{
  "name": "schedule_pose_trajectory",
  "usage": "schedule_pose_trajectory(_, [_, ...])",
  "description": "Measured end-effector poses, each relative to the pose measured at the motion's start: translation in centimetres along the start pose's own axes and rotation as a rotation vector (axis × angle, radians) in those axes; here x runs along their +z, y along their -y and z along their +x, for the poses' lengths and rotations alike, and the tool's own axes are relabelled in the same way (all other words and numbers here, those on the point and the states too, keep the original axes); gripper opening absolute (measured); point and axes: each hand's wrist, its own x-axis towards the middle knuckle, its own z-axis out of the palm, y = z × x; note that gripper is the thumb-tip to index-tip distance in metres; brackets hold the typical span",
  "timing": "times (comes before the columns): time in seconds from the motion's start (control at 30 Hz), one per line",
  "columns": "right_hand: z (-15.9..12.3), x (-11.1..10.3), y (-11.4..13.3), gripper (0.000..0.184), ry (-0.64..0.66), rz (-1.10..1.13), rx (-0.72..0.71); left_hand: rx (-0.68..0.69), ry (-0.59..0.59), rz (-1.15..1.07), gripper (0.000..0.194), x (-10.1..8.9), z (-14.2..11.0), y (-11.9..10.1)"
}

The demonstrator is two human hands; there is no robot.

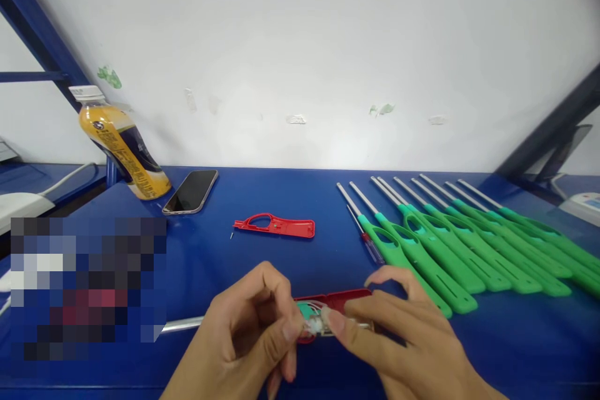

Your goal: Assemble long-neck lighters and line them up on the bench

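Observation:
My left hand (255, 331) is closed, thumb and forefinger pinching the inner parts of an opened red lighter (359, 297). A silver metal tube (182, 325) sticks out to the left from behind this hand. My right hand (412, 331) has its thumb and fingers closed around a clear fuel tank (328, 327) with a white fitting at its left end. Thin white wires and a teal piece (307, 309) show between the hands. Fingers hide much of the red shell. Farther back lies the other red shell half (293, 227), with a tiny screw (231, 235) beside it.
Several green long-necked lighters (440, 250) lie in a row at the right, with a screwdriver (372, 247) beside them. A phone (191, 192) and a tilted yellow bottle (124, 144) stand at the back left. A pixelated patch hides the left side.

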Motion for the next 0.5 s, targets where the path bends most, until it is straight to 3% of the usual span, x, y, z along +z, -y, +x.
schedule_pose_trajectory(0.1, [-0.4, -0.2, -0.3, 0.046, -0.077, 0.014, 0.130, 0.210, -0.115, 0.279, 0.021, -0.5, 0.6, 1.1])
schedule_pose_trajectory(0.17, [-0.6, -0.1, -0.6, 0.044, -0.120, -0.006, 0.236, 0.387, -0.193, 0.506, 0.011, -0.6, 1.1, 2.1])
schedule_pose_trajectory(0.3, [-0.5, -0.1, -0.9, 0.025, -0.136, 0.020, 0.322, 0.667, -0.186, 0.816, 0.024, -0.3, 2.0, 4.0])
schedule_pose_trajectory(0.5, [-0.4, 0.0, -0.4, 0.018, -0.051, 0.067, 0.342, 0.738, -0.093, 0.947, 0.028, 0.8, 3.0, 4.5])
